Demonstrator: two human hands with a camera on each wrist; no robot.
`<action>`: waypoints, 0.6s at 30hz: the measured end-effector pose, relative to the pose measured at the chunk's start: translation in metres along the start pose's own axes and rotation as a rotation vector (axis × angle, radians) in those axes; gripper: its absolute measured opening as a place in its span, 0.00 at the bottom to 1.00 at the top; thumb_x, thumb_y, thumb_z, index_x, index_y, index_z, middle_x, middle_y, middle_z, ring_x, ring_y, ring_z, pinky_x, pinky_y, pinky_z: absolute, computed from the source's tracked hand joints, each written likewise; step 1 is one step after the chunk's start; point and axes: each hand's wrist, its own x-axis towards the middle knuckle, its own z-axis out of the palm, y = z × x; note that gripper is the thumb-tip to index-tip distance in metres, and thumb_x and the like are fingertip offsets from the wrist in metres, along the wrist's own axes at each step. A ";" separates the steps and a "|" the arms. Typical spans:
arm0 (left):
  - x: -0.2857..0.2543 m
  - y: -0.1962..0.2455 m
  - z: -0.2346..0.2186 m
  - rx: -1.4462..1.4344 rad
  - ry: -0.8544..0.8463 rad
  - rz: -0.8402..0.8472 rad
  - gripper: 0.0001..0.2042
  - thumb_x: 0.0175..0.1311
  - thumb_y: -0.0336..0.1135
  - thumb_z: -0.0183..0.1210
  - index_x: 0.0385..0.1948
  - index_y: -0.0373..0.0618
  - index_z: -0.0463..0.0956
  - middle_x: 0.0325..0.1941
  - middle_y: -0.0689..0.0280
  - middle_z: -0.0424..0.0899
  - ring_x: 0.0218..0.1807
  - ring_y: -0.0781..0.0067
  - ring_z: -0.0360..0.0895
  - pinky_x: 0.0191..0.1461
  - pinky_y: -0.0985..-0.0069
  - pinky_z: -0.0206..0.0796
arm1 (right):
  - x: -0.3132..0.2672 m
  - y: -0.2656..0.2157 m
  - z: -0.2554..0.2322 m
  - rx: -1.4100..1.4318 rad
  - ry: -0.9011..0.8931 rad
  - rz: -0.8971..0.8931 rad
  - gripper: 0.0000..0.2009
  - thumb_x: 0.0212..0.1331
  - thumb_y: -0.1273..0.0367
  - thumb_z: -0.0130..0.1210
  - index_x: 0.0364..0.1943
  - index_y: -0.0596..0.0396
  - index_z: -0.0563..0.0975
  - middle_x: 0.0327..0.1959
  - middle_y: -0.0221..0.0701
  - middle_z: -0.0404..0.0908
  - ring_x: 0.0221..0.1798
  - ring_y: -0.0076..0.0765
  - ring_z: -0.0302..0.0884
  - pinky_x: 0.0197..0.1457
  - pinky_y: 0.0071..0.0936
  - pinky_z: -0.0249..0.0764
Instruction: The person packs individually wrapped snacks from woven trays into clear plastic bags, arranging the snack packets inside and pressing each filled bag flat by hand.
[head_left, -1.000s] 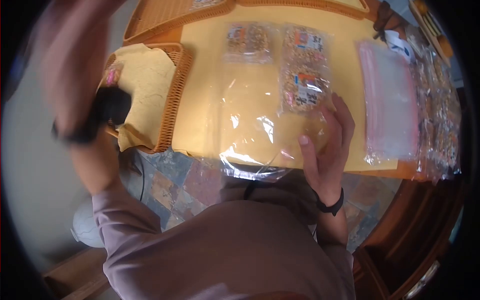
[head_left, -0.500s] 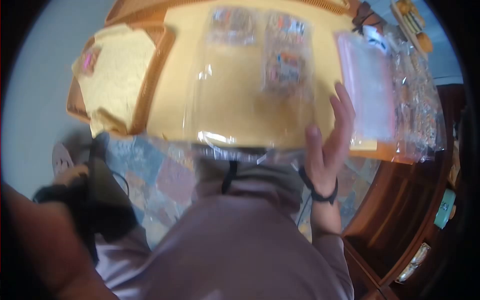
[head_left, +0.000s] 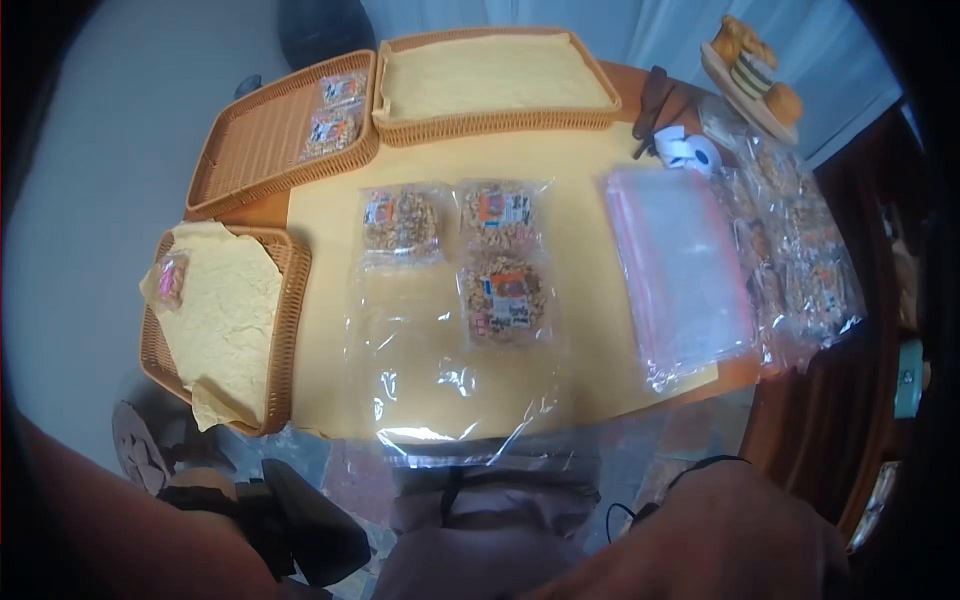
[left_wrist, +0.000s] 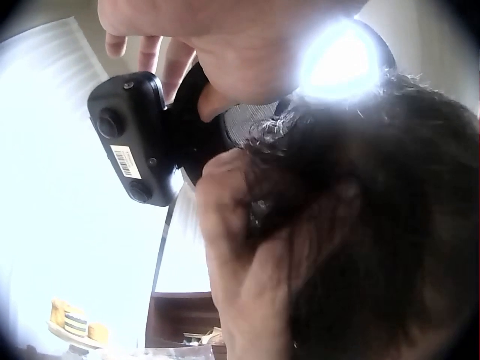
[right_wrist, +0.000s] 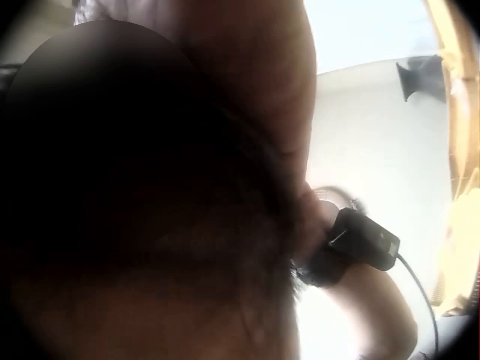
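Observation:
My left hand (left_wrist: 217, 52) is up at the head in the left wrist view, its thumb on the black headband (left_wrist: 196, 131) and its other fingers on the far side. A small black camera (left_wrist: 129, 139) sits on that headband. My right hand (right_wrist: 259, 82) is also raised beside the head, dark and mostly hidden in the right wrist view; what its fingers hold cannot be told. In the head view both hands are out of sight. A large clear plastic bag (head_left: 420, 345) lies over the table's front edge, with three nut brittle packs (head_left: 507, 300) within its outline.
Wicker trays stand at the left (head_left: 290, 340), back left (head_left: 240, 150) and back middle (head_left: 490, 128). Flat clear bags (head_left: 680, 270) are stacked at the right beside more wrapped packs (head_left: 810, 230). A white tape roll (head_left: 690, 152) lies behind them.
My right hand has left the plastic bag and risen toward the head, where the left arm went first. The head view now takes in more of the table's far side.

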 end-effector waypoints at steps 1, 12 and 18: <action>0.003 0.003 -0.002 0.011 0.012 0.023 0.34 0.64 0.45 0.68 0.70 0.38 0.69 0.68 0.49 0.76 0.66 0.54 0.74 0.72 0.61 0.65 | 0.007 -0.001 -0.002 -0.003 -0.023 0.000 0.17 0.73 0.57 0.56 0.44 0.59 0.83 0.31 0.55 0.85 0.29 0.55 0.83 0.45 0.47 0.83; -0.005 0.005 -0.026 0.073 0.010 0.068 0.35 0.64 0.46 0.68 0.71 0.39 0.68 0.69 0.48 0.75 0.68 0.51 0.72 0.73 0.59 0.63 | -0.006 -0.023 -0.003 -0.091 -0.074 0.041 0.18 0.72 0.55 0.58 0.46 0.57 0.82 0.35 0.52 0.85 0.35 0.54 0.82 0.47 0.48 0.83; -0.015 0.006 -0.033 0.103 0.012 0.080 0.35 0.64 0.47 0.68 0.71 0.40 0.68 0.70 0.47 0.74 0.69 0.50 0.71 0.74 0.57 0.62 | -0.175 -0.174 -0.017 -0.140 -0.097 0.074 0.18 0.71 0.54 0.58 0.47 0.57 0.82 0.37 0.51 0.85 0.38 0.54 0.82 0.49 0.48 0.82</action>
